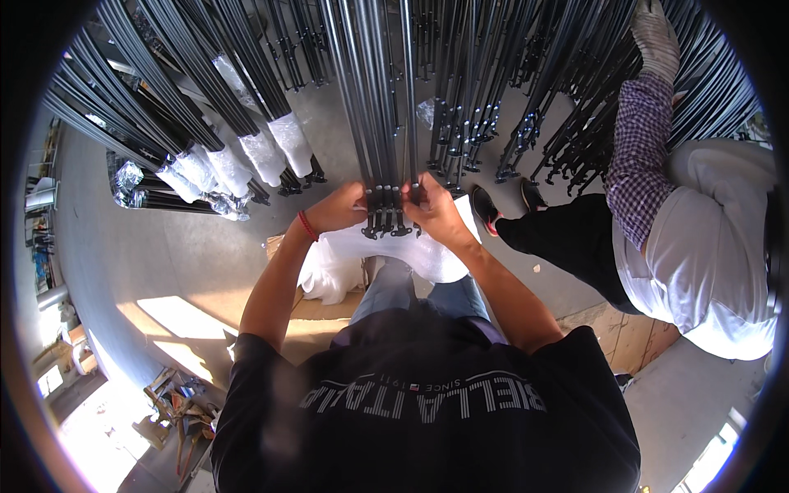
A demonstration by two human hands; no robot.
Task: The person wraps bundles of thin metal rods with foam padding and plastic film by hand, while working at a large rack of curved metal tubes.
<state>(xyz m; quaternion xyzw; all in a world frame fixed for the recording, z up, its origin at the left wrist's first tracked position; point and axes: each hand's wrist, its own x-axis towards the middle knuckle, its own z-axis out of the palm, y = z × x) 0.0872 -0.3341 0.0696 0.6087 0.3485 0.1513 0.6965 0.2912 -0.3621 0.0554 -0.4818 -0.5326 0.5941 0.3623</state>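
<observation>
Several long black metal rods (374, 107) stretch away from me, their bracketed ends side by side over my lap. My left hand (339, 207) is closed on the left edge of this bundle, near the brackets (386, 223). On its other side my right hand (431, 209) pinches the rightmost rod (411, 99), which stands slightly apart from the rest. Beneath the rod ends, a sheet of white wrapping (386, 246) lies across my knees. My fingertips are partly hidden by the rods.
To the left, bundles of rods have ends wrapped in clear plastic (292, 141). More black rods (472, 123) stand ahead and to the right. A co-worker (699, 246) in a checked sleeve and glove reaches into the rods on the right. Crumpled white wrapping (329, 279) lies by my left knee.
</observation>
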